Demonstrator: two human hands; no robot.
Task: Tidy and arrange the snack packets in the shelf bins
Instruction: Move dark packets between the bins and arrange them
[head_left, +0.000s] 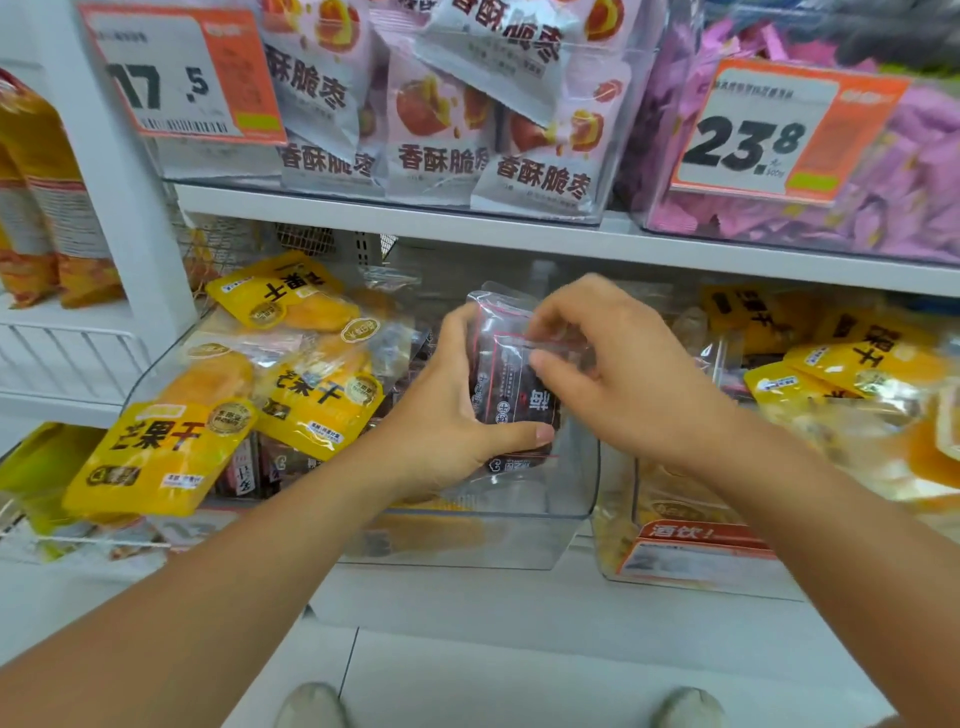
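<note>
A dark red snack packet (511, 382) stands upright over the clear middle bin (566, 499) on the lower shelf. My left hand (452, 415) grips its left side and lower edge, thumb under the bottom. My right hand (618, 364) pinches the packet's right edge with curled fingers. More dark packets (260, 462) lie low in the same bin, partly hidden. Yellow mango packets (156, 452) are piled on the bin's left half.
Another clear bin (691, 561) with yellow packets (841, 374) stands to the right. The upper shelf (467, 221) holds pink-white packets (441, 130) and a bin of purple sweets (909, 171), with price tags (182, 78) in front. Orange bags (36, 197) hang far left.
</note>
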